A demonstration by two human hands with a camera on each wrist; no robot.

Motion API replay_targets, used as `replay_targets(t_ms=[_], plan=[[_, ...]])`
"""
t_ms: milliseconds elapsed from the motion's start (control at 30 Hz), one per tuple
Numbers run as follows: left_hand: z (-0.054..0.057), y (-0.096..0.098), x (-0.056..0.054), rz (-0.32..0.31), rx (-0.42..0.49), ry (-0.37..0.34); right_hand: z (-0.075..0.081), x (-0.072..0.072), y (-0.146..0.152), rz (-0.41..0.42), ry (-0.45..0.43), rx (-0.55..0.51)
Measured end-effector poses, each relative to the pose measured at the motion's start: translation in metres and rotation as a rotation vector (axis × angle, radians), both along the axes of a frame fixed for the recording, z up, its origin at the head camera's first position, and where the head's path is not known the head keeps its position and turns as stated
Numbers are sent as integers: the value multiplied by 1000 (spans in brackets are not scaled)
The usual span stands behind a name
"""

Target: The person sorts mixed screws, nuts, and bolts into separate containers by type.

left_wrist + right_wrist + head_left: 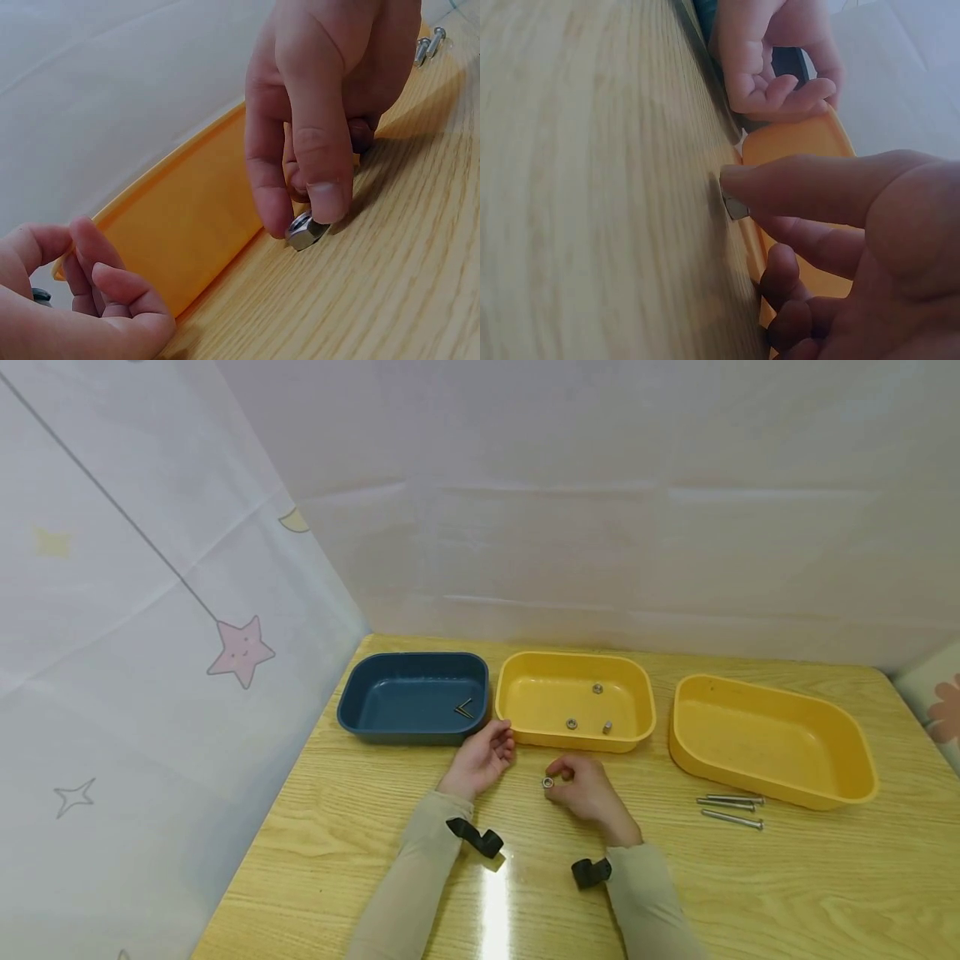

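Note:
My right hand [585, 789] pinches a silver hex nut [547, 782] between thumb and finger, low over the wooden table. In the left wrist view the nut [306, 232] is tilted, its flat sides showing below the fingertips. My left hand [482, 760], fingers loosely bent, is at the front left corner of the middle yellow bin [577, 742], fingertips right at its rim. Two nuts [572, 723] and a small metal piece [607, 727] that looks like a nut on edge lie in that bin.
Left of it stands a dark blue bin [412, 737] holding a few thin dark screws [465, 708]. A second yellow bin [757, 783] sits at an angle on the right. Three long bolts [732, 819] lie on the table [825, 877] before it. A pale cloth hangs behind.

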State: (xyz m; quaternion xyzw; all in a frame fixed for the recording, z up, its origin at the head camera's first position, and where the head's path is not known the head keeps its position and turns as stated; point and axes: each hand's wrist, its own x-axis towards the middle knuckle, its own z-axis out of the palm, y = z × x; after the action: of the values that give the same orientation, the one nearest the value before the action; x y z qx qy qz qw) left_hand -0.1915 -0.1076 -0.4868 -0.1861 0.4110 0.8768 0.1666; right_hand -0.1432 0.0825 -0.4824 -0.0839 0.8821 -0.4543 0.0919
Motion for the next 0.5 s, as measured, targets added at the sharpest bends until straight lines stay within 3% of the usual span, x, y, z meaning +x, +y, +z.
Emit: replay_targets(t_ms=[500], plan=[[-1, 0, 0, -1, 4, 13, 5, 0, -5, -27, -30, 112]])
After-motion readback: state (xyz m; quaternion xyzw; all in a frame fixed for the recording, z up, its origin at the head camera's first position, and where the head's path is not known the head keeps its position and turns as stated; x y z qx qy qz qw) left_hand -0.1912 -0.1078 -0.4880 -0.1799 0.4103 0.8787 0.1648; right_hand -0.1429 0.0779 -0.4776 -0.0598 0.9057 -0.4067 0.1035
